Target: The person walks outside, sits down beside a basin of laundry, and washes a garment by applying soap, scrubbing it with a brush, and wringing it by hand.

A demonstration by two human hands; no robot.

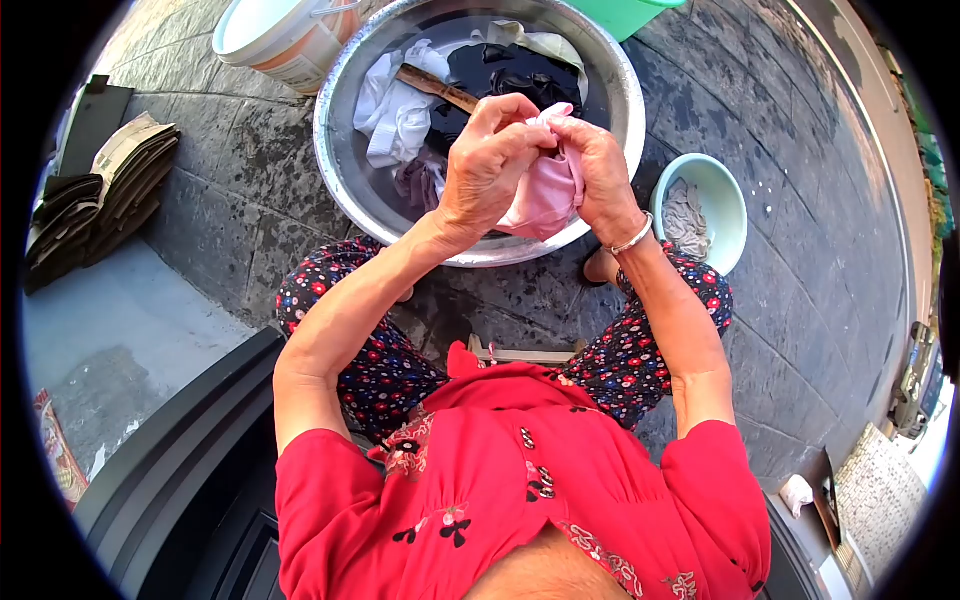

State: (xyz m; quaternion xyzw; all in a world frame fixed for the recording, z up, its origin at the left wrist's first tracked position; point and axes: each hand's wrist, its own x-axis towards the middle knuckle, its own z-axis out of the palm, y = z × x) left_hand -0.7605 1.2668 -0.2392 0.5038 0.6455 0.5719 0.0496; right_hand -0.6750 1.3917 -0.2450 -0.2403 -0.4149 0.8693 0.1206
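Both my hands grip a pink cloth (545,197) above the near side of a large metal basin (332,150). My left hand (487,165) pinches its upper edge with bent fingers. On the other side, my right hand (598,170), with a bracelet at the wrist, is closed on the same cloth, which hangs bunched between them. Dark water fills the basin. White garments (400,110) and dark cloth (520,85) lie in it, and a wooden stick (435,87) slants across the white ones. The cloth's exact kind is hidden by its folds.
A light blue basin (735,210) with grey cloth (686,220) stands at the right. Beyond the metal basin are a white bucket (290,50) and a green tub (625,12). Flattened cardboard (125,170) is stacked at the left. The dark paving (220,190) looks wet in places.
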